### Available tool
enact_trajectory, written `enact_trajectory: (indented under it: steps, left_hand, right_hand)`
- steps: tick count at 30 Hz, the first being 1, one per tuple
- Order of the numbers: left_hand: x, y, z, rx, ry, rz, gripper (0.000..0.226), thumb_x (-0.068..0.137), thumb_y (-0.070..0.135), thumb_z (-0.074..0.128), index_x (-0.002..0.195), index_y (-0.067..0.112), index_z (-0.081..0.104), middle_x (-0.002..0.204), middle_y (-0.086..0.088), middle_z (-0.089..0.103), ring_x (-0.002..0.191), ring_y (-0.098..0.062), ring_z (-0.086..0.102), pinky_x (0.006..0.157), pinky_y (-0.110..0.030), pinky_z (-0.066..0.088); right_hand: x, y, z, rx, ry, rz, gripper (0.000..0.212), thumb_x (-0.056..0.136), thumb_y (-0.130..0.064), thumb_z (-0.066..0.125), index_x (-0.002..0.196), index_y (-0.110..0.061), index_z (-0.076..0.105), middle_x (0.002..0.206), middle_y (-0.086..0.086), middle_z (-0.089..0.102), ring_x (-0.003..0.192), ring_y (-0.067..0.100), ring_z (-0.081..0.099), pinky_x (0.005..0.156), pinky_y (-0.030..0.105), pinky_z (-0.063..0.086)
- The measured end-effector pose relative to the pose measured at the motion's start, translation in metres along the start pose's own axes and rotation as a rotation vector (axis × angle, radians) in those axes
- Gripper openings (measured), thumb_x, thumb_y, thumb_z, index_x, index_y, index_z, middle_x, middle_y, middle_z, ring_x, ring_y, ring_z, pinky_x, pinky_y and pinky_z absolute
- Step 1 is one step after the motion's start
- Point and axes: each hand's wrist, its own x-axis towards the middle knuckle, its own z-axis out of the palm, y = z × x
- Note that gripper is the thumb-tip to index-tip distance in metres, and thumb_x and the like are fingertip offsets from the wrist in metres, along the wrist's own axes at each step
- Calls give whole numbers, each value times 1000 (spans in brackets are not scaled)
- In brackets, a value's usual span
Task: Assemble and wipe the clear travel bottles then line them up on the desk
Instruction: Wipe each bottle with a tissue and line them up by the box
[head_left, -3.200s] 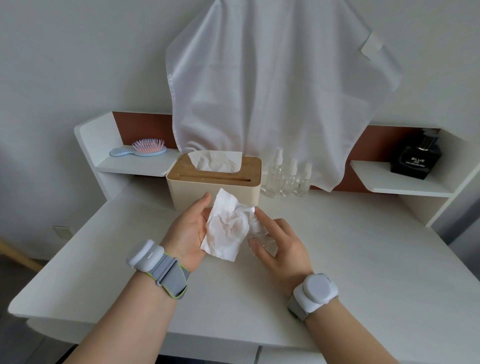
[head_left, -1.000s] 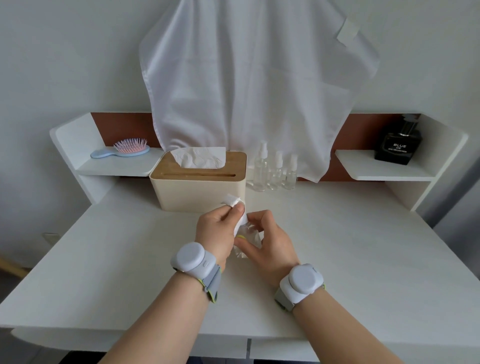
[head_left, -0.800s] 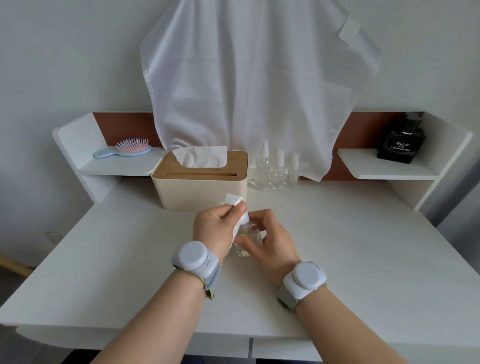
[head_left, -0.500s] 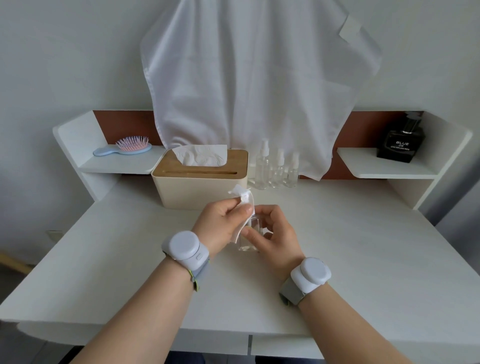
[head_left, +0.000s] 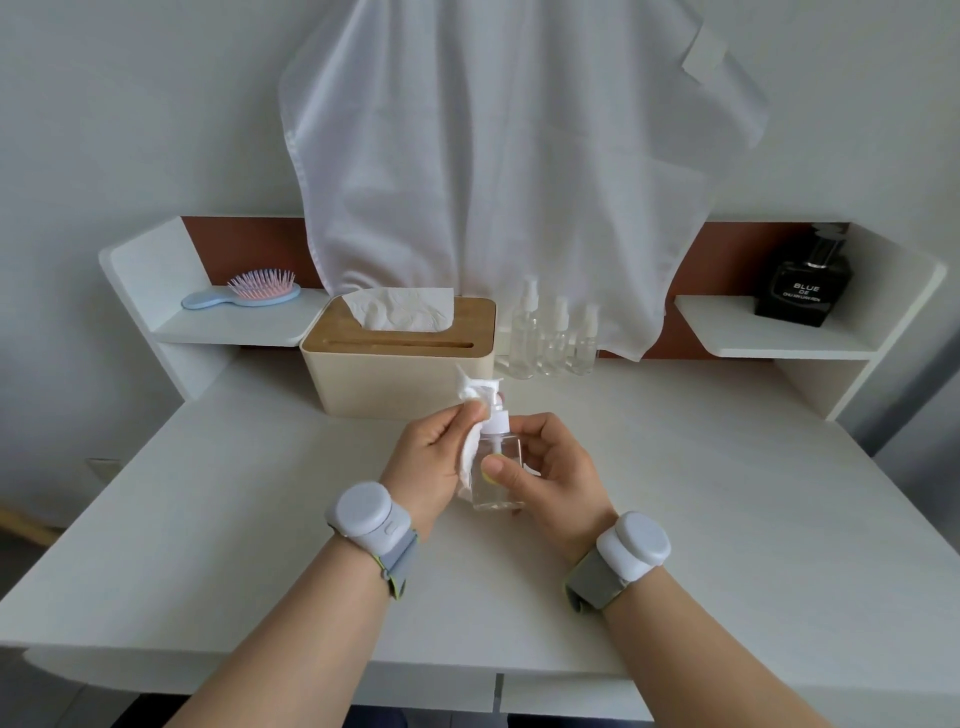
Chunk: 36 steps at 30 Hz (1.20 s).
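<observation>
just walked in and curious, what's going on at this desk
A person is wiping a clear pump bottle with a crumpled tissue. The right hand holds the bottle upright just above the desk, while the left hand presses the tissue against its side. Three clear spray bottles already stand in a row beside the tissue box.

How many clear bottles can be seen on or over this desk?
4. Three spray bottles stand in a row by the tissue box: tallest, middle, right. A pump bottle is held by the right hand, wiped by the left hand. None appears hidden.
</observation>
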Motion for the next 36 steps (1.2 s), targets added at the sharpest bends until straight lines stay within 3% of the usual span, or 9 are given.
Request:
enact_trajectory:
  steps: [3, 7, 13, 16, 21, 25, 28, 31, 36]
  left_hand:
    - [1, 2, -6, -155, 70, -103, 27, 97, 30, 51, 98, 18, 76, 102, -10, 74, 99, -27, 68, 95, -43, 48]
    - [4, 4, -13, -330, 101, -182, 35, 100, 26, 45, 115, 2, 66, 119, -18, 66, 115, -34, 60, 108, -48, 38]
    - [-5, 14, -5, -298, -260, -243, 49, 95, 34, 40, 119, -1, 64, 113, -25, 64, 94, -35, 60, 82, -48, 46]
    - [-4, 14, -3, -186, -160, -182, 40, 89, 33, 58, 109, 0, 69, 104, -24, 69, 87, -34, 65, 80, -45, 48]
    - [-5, 8, -13, 45, -90, -104, 36, 87, 40, 60, 96, 9, 75, 99, -15, 74, 90, -21, 68, 93, -40, 49]
    - [-9, 5, -18, 129, -70, -6, 40, 83, 52, 61, 94, 16, 76, 92, -1, 74, 83, -9, 63, 81, -26, 47]
    - [-10, 3, -18, 162, -4, 73, 58, 83, 57, 59, 80, -2, 65, 79, -2, 52, 76, -13, 44, 75, -31, 36]
    - [-10, 8, -15, 128, 63, 82, 46, 78, 62, 59, 79, 16, 60, 85, 0, 49, 77, -12, 42, 76, -31, 34]
    - [-11, 9, -17, -129, 115, -28, 17, 91, 29, 62, 89, 21, 77, 97, -2, 75, 97, -16, 69, 91, -32, 50]
  right_hand:
    - [0, -2, -1, 49, -15, -5, 36, 77, -25, 76, 108, -17, 61, 98, 4, 74, 86, 23, 70, 55, 36, 53]
    - [0, -2, -2, 157, -39, -31, 28, 83, -19, 69, 111, -18, 66, 95, 9, 69, 78, 18, 67, 57, 31, 54]
    - [3, 1, -2, 219, -50, 7, 32, 84, -21, 67, 114, -11, 61, 99, 13, 66, 82, 27, 64, 61, 36, 52]
    - [3, 2, -3, 244, -37, 18, 32, 81, -17, 69, 108, -8, 55, 90, 7, 66, 72, 22, 63, 55, 33, 52]
    - [5, 5, -3, 243, -54, 22, 39, 80, -11, 75, 109, -5, 49, 89, 7, 64, 71, 16, 63, 59, 30, 53]
    - [7, 10, -3, 180, -46, 18, 42, 75, -16, 74, 109, -10, 49, 89, 2, 65, 74, 16, 64, 66, 36, 54]
    - [10, 13, -4, 135, 21, 29, 45, 72, -23, 78, 108, -16, 51, 89, 2, 66, 76, 17, 66, 63, 38, 55]
    - [12, 12, -6, 134, 96, 41, 48, 70, -27, 79, 109, -21, 53, 94, 6, 65, 77, 18, 67, 55, 33, 53]
    - [14, 2, -7, 158, 249, -5, 47, 79, -29, 73, 119, -19, 51, 93, 3, 67, 75, 24, 68, 51, 30, 50]
